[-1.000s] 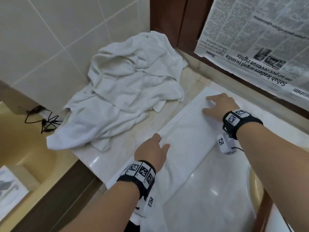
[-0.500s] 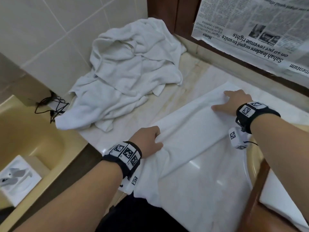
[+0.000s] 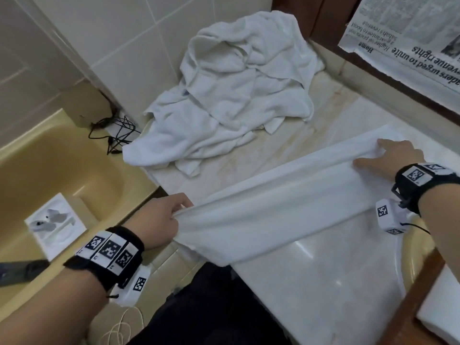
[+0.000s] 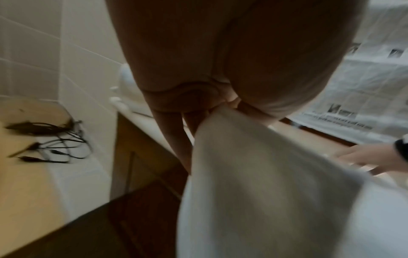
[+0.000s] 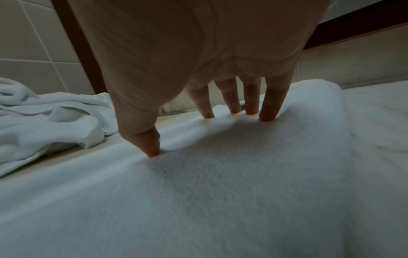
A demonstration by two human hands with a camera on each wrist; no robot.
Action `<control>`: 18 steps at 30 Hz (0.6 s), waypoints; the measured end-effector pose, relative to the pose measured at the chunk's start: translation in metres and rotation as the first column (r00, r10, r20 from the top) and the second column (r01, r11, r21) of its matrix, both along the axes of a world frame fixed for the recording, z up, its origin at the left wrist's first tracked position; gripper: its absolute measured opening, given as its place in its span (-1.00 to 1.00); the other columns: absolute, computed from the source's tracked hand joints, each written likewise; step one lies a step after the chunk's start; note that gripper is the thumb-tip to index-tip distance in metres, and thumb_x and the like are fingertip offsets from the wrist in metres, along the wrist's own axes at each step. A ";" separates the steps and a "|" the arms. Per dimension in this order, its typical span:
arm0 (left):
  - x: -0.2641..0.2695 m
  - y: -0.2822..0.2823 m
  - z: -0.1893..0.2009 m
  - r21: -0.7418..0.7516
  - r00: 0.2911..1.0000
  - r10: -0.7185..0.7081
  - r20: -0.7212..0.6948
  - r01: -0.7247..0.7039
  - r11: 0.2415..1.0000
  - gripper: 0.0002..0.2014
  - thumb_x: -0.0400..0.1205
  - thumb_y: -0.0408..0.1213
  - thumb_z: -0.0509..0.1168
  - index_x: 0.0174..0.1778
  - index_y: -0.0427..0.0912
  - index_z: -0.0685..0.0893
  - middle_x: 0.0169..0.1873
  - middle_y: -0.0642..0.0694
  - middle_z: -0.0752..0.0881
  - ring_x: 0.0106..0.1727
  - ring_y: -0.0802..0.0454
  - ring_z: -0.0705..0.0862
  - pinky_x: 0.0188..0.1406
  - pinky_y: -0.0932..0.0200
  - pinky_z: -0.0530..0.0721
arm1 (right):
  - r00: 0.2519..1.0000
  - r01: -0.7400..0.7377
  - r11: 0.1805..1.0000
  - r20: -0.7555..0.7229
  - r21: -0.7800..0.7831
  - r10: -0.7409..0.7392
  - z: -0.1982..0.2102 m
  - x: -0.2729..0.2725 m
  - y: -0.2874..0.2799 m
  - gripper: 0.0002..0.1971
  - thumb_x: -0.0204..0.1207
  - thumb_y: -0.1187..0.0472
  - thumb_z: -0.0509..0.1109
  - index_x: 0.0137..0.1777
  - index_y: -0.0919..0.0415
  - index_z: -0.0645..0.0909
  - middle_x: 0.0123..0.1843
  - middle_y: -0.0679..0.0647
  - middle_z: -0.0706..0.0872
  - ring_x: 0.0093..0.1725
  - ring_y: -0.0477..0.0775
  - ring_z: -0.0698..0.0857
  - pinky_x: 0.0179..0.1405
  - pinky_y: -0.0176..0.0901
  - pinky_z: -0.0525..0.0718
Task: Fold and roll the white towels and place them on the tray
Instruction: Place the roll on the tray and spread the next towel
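Note:
A long white towel (image 3: 286,207) (image 4: 253,192) (image 5: 220,192), folded lengthwise, stretches across the marble counter (image 3: 323,282) from near left to far right. My left hand (image 3: 183,210) (image 4: 220,108) pinches its near-left end, lifted just past the counter's edge, and the cloth sags below the grip. My right hand (image 3: 380,155) (image 5: 198,134) presses fingertips and thumb down on the far-right end, dimpling the fabric. A crumpled pile of white towels (image 3: 236,90) (image 5: 44,125) lies at the back left of the counter. No tray can be made out.
A yellow bathtub (image 3: 62,175) lies to the left, with a small white box (image 3: 54,225) on its rim and tangled black cables (image 3: 117,135) (image 4: 55,143) in the corner. Newspaper (image 3: 410,33) covers the wall at the back right. A beige basin edge (image 3: 413,255) sits under my right wrist.
My left hand went from lying flat on the towel to pinching its near end and pulling it left and up, drawing the cloth taut. My right hand stays pressed on the far end.

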State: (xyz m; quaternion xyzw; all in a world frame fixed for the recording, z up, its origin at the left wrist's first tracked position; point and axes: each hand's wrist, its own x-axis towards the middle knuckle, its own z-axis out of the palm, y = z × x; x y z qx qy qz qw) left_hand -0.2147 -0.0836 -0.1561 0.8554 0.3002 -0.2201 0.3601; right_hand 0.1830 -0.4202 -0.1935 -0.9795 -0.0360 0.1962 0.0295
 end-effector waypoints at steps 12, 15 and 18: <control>0.043 -0.032 -0.017 -0.090 0.973 0.123 0.197 -0.107 0.990 -0.68 0.59 -0.27 0.38 0.20 0.21 0.68 -0.02 0.17 0.69 0.06 0.24 0.63 0.23 0.13 0.64 | 0.999 -0.027 1.000 0.030 -0.015 0.027 0.000 -0.001 0.005 -0.17 0.38 -0.28 0.50 0.63 -0.02 0.40 0.53 0.28 0.47 0.51 0.46 0.44 0.47 0.28 0.54; 0.080 -0.064 -0.024 0.128 0.969 -0.047 0.244 0.015 0.992 -0.63 0.68 0.18 0.28 0.35 0.15 0.63 0.14 0.13 0.60 0.21 0.09 0.56 0.31 -0.01 0.59 | 1.000 -0.017 1.000 0.006 0.014 0.017 0.002 0.008 0.004 -0.20 0.42 -0.26 0.56 0.62 0.00 0.45 0.52 0.31 0.47 0.49 0.46 0.49 0.45 0.28 0.56; 0.108 -0.089 -0.033 0.293 0.986 -0.126 0.108 0.090 0.952 -0.47 0.70 0.33 0.14 0.44 0.09 0.55 0.30 0.01 0.53 0.34 -0.05 0.49 0.34 -0.09 0.55 | 1.000 -0.010 0.997 -0.005 0.071 0.011 0.008 0.024 -0.001 -0.34 0.46 -0.27 0.53 0.52 -0.04 0.57 0.53 0.21 0.56 0.44 0.36 0.59 0.38 0.14 0.57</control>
